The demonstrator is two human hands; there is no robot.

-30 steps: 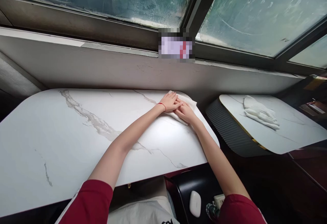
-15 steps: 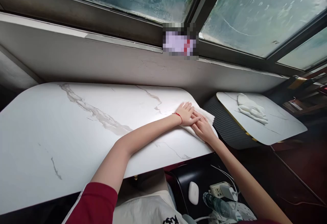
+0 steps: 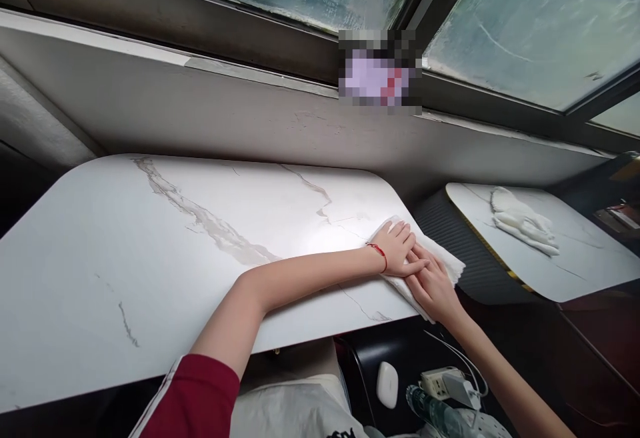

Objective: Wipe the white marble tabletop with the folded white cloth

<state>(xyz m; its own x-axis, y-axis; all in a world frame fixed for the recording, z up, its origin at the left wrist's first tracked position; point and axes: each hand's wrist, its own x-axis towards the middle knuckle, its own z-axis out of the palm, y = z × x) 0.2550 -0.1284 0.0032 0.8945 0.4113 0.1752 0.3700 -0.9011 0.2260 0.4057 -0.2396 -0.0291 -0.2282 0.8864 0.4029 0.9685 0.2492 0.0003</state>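
Observation:
A white cloth [image 3: 453, 263] lies spread over the right end of the white marble-patterned tabletop [image 3: 165, 265], partly past its edge. My left hand [image 3: 399, 251], wearing a red string bracelet [image 3: 381, 256], rests flat with fingers stretched out on the cloth. It overlaps the fingers of my right hand [image 3: 434, 285], which also presses flat on the cloth from the front right. Both hands are open, palms down. Part of the cloth is hidden beneath them.
A second marble-patterned table [image 3: 585, 285] stands to the right, bearing a crumpled white cloth [image 3: 523, 219]. Below the near edge are a white rounded case [image 3: 387, 385], a plastic bottle [image 3: 435, 411] and a power strip with plugs [image 3: 443, 385]. A wall and windows [image 3: 520, 31] rise behind.
Both hands and the cloth beneath them have slid right and toward me, to the table's right front corner. The view has shifted slightly as well.

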